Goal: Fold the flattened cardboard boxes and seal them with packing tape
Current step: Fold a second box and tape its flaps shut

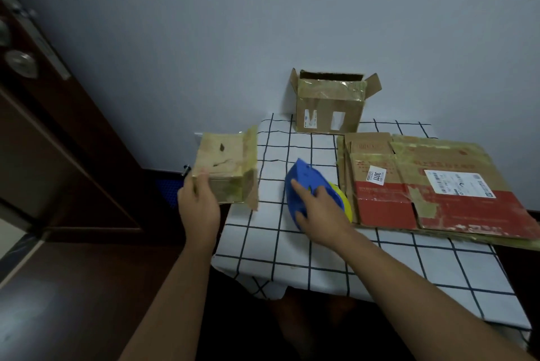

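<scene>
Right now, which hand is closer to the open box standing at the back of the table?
The right hand. It rests on the blue tape dispenser, in front of the open box. The left hand holds a small box off the table's left edge.

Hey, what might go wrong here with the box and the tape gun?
The small box in the left hand hangs past the table edge, so it may drop if that grip loosens. The right hand rests on the blue tape dispenser, which sits tight against the flattened cardboard stack and may snag it.

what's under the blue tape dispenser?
The checked tablecloth lies under the blue tape dispenser, which the right hand grips. Its yellow tape roll peeks out; the cloth directly beneath is hidden.
</scene>
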Motion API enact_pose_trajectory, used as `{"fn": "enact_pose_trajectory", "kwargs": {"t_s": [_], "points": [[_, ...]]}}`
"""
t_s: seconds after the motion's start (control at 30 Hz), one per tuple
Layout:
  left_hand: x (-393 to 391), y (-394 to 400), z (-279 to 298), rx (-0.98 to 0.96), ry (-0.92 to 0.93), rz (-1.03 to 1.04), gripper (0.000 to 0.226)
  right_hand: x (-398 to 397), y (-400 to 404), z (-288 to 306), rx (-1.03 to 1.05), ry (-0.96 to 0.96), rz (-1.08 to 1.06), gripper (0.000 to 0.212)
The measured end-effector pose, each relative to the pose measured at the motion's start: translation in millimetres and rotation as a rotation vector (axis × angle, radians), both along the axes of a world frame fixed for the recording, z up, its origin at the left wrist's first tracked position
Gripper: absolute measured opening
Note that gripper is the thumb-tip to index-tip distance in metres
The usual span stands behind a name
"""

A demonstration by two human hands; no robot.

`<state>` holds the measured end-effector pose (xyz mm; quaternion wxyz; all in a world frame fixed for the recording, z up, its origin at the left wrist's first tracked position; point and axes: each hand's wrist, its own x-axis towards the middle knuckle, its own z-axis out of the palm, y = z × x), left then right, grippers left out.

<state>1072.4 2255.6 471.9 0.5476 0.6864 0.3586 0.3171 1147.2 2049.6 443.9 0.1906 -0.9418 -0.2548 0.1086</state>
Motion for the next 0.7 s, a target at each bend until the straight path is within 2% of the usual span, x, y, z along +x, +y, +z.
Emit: {"fn": "enact_pose_trajectory", "kwargs": {"t_s": [0.07,0.13,0.27,0.37,0.43,0.5,0.57,0.63,0.7], "points": [[-1.0,5.2,2.0,-0.389,-0.122,0.004,0.039,-9.7,13.6,-9.0,-0.133,-0.039,0.064,0.064],[-4.0,5.4,0.5,-0.606,-0.177,-0.05,0.047,-13.0,22.8,-17.4,-0.23,-0.041,0.1,0.063],[-8.7,-2.7,-0.9,-0.767,-0.215,-0.145,0.052,-14.5,28.5,-27.4,-0.347,0.055,0.19,0.059],[-7.2,-5.2,2.6,-0.858,-0.226,-0.153,0.053,-11.3,24.2,-18.1,-0.338,0.127,0.218,0.07],[-4.9,-6.0,5.7,-0.877,-0.197,-0.181,0.06,-4.0,18.8,-5.3,-0.215,-0.004,0.127,0.065],[-2.3,-8.6,9.0,-0.875,-0.159,-0.226,0.059,6.0,12.8,6.8,0.047,-0.038,-0.03,0.06],[0.4,-13.8,12.3,-0.9,-0.109,-0.279,0.058,14.6,8.6,15.9,0.418,0.217,-0.154,0.065],[3.6,-20.6,14.5,-0.93,-0.033,-0.332,0.06,15.6,7.2,21.4,0.739,0.472,-0.161,0.069],[6.0,-26.6,14.7,-0.906,0.047,-0.389,0.054,14.9,6.2,21.8,0.914,0.544,-0.127,0.048]]}}
